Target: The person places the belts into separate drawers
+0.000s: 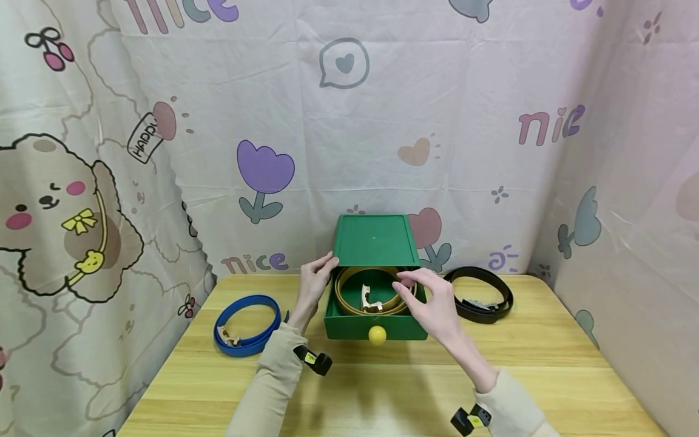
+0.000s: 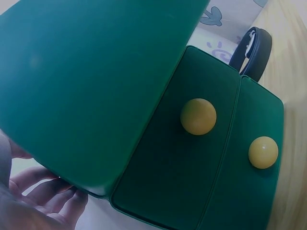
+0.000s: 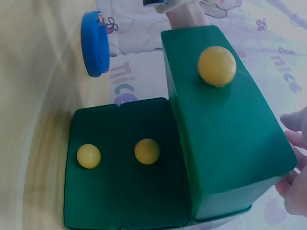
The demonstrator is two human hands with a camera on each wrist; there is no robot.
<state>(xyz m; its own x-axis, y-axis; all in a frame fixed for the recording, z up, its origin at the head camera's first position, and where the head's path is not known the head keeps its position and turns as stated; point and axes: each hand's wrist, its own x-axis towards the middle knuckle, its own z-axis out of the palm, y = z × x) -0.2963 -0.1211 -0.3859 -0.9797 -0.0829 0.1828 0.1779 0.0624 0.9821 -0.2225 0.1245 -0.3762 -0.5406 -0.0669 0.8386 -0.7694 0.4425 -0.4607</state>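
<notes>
A green drawer box (image 1: 374,240) stands on the table with its top drawer (image 1: 349,328) pulled out, a yellow round knob (image 1: 377,335) on its front. Coiled inside the drawer is a tan belt (image 1: 343,297) with a gold-coloured buckle (image 1: 367,298). My left hand (image 1: 312,288) touches the left side of the box, its fingers (image 2: 45,191) along the lower edge in the left wrist view. Over the drawer's right side, my right hand (image 1: 434,303) has thumb and fingertips just above the belt's right part, bent a little and apart.
On the table to the left lies a coiled blue belt (image 1: 248,349) with a gold-coloured buckle. A coiled black belt (image 1: 505,291) lies to the right of the box. Two lower drawers with yellow knobs (image 3: 147,151) are closed. A printed curtain (image 1: 355,152) hangs behind the table.
</notes>
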